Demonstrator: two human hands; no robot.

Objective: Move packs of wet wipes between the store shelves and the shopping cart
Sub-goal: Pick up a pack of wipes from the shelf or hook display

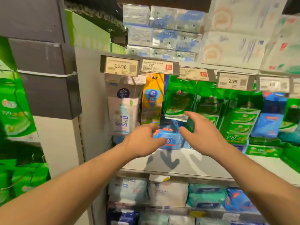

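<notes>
**Blue pack of wet wipes between two open hands at the shelf**

Head view: A blue wet-wipes pack (168, 140) with a round white logo lies flat near the front of the middle shelf (203, 166), on its pale bare board. The left hand (142, 142) reaches in from the left, fingers loosely spread, thumb lying over the pack's left end; whether it presses on the wrapper cannot be told. The right hand (203, 132) hovers at the pack's right side, fingers curled and held apart, thumb pointing toward the pack, nothing gripped in it. Shadows of both hands fall on the shelf board just in front of the pack.

Behind the pack stands a taller blue pack, with a yellow pack (152, 101) to its left and a white pack printed with a bottle (124, 111) further left. Green hanging packs (178, 98) fill the row to the right. Price tags (121, 66) run along the rail above, one reading 15.90, another 2.99. The shelf below holds white, teal and blue soft packs (206, 198).
</notes>
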